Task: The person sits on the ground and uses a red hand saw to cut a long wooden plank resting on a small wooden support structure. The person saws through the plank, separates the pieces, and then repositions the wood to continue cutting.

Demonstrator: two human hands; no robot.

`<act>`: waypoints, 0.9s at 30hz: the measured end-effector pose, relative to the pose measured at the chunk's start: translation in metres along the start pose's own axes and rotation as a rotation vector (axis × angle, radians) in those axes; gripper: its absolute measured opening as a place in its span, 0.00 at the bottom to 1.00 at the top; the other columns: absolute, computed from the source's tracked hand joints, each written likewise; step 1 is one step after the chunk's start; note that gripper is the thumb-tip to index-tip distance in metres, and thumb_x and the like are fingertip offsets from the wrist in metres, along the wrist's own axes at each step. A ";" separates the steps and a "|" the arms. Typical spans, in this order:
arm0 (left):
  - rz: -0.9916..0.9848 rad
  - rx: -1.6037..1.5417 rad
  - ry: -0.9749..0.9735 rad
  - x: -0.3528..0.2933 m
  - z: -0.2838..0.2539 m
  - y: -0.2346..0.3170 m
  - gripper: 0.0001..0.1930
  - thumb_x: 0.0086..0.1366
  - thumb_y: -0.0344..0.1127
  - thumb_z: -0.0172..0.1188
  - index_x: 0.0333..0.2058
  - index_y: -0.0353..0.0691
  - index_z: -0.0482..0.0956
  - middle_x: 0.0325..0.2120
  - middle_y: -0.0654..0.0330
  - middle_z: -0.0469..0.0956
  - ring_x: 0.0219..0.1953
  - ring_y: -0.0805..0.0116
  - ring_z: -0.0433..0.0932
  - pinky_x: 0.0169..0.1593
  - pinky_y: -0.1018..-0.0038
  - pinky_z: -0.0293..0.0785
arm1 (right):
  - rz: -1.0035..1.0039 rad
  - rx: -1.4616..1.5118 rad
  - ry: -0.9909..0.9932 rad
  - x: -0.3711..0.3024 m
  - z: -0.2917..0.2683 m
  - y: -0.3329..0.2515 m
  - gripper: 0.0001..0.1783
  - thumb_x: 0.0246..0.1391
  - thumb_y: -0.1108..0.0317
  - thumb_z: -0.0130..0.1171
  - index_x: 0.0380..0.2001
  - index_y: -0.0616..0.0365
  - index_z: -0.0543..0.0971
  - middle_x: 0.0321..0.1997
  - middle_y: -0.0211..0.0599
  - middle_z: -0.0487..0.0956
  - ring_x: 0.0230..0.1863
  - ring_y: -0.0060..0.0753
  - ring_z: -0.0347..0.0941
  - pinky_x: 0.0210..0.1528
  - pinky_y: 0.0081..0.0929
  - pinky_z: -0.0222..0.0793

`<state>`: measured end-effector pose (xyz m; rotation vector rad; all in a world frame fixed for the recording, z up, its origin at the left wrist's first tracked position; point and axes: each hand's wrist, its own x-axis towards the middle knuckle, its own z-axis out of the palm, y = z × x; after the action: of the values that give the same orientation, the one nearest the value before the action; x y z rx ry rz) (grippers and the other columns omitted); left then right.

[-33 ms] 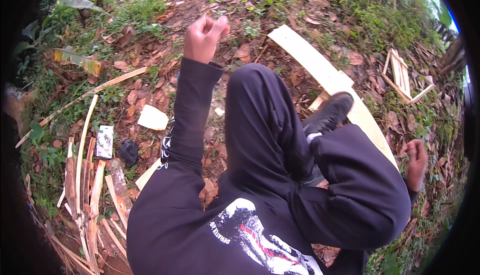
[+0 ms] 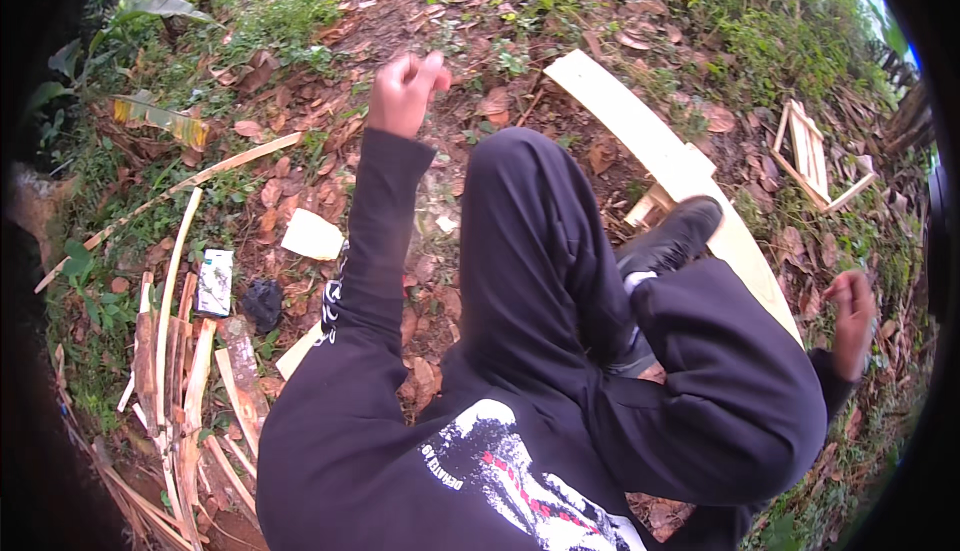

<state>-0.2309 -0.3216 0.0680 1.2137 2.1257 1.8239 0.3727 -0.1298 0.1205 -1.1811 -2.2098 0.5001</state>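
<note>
My left hand [image 2: 403,94] is raised ahead of my bent knee, above the leaf-strewn ground. Its fingers are curled in toward the thumb; anything held between them is too small or hidden to make out. Out to the right, beyond my other knee, is my right hand [image 2: 851,321], its fingers loosely bent and a little apart, with nothing visible in them. A long pale wooden board [image 2: 640,131] runs along the ground from far centre to the right, beside my black shoe [image 2: 672,236]. A short wood piece [image 2: 650,206] lies against the board's near side.
Several wood strips and sticks [image 2: 195,391] lie heaped at left. Near them are a white patterned box [image 2: 214,283], a crumpled black bag [image 2: 262,303] and a pale flat piece [image 2: 312,235]. A small slatted wooden frame [image 2: 805,156] rests at far right among dry leaves.
My left hand has come slightly down and nearer. My right hand has shifted a little to the right, its fingers less curled. The whole view has moved slightly; the wood lies as before.
</note>
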 end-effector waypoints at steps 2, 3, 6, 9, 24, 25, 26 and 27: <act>-0.111 0.164 -0.010 -0.018 -0.036 -0.089 0.22 0.66 0.44 0.57 0.17 0.35 0.74 0.15 0.60 0.77 0.18 0.73 0.73 0.28 0.73 0.69 | -0.099 -0.028 -0.094 0.057 -0.019 -0.026 0.13 0.67 0.63 0.48 0.29 0.56 0.68 0.26 0.25 0.65 0.30 0.17 0.60 0.35 0.18 0.56; -0.180 0.265 0.025 -0.034 -0.053 -0.147 0.21 0.66 0.44 0.56 0.18 0.36 0.75 0.14 0.60 0.77 0.19 0.71 0.75 0.29 0.72 0.70 | -0.083 -0.111 -0.135 0.085 -0.028 -0.049 0.13 0.68 0.62 0.47 0.29 0.56 0.67 0.26 0.24 0.63 0.29 0.18 0.58 0.36 0.17 0.55; -0.299 0.828 0.059 -0.102 -0.116 -0.259 0.16 0.57 0.46 0.65 0.23 0.38 0.75 0.23 0.54 0.80 0.26 0.61 0.80 0.35 0.65 0.75 | -0.296 -0.307 -0.100 0.168 -0.010 -0.089 0.15 0.67 0.61 0.49 0.28 0.58 0.65 0.26 0.26 0.60 0.30 0.20 0.57 0.33 0.22 0.56; -0.359 1.015 -0.125 -0.166 -0.111 -0.310 0.19 0.49 0.46 0.71 0.29 0.38 0.76 0.26 0.51 0.79 0.33 0.54 0.79 0.40 0.60 0.75 | -0.261 -0.540 -0.276 0.244 -0.012 -0.161 0.10 0.61 0.61 0.56 0.36 0.56 0.72 0.33 0.37 0.70 0.37 0.31 0.66 0.43 0.31 0.62; -0.843 1.124 -0.302 -0.224 -0.015 -0.254 0.27 0.41 0.50 0.75 0.36 0.39 0.79 0.37 0.51 0.79 0.44 0.51 0.77 0.50 0.57 0.71 | 0.189 -0.472 -0.047 0.354 0.384 0.140 0.29 0.59 0.47 0.51 0.51 0.61 0.71 0.54 0.49 0.70 0.56 0.51 0.66 0.54 0.49 0.64; -0.804 1.201 -0.336 -0.222 -0.004 -0.257 0.29 0.40 0.50 0.75 0.39 0.40 0.78 0.33 0.52 0.79 0.43 0.51 0.78 0.53 0.57 0.68 | 0.237 -0.419 0.041 0.352 0.398 0.157 0.27 0.59 0.48 0.51 0.49 0.61 0.72 0.52 0.47 0.70 0.56 0.51 0.65 0.55 0.49 0.63; -0.692 1.231 -0.374 -0.219 0.011 -0.255 0.29 0.41 0.48 0.74 0.41 0.41 0.77 0.31 0.53 0.79 0.43 0.51 0.78 0.54 0.57 0.66 | 0.240 -0.378 0.147 0.346 0.408 0.182 0.24 0.57 0.51 0.53 0.46 0.61 0.72 0.47 0.45 0.70 0.54 0.48 0.65 0.54 0.47 0.62; -0.591 1.263 -0.401 -0.222 0.018 -0.251 0.28 0.42 0.47 0.73 0.42 0.43 0.76 0.29 0.54 0.79 0.42 0.50 0.78 0.56 0.57 0.65 | 0.237 -0.347 0.148 0.343 0.411 0.196 0.23 0.56 0.51 0.54 0.45 0.60 0.72 0.46 0.44 0.70 0.53 0.48 0.65 0.53 0.46 0.62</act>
<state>-0.1960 -0.4348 -0.2459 0.7252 2.8629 -0.1192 0.0784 0.2418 -0.1966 -1.6176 -2.0927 0.1137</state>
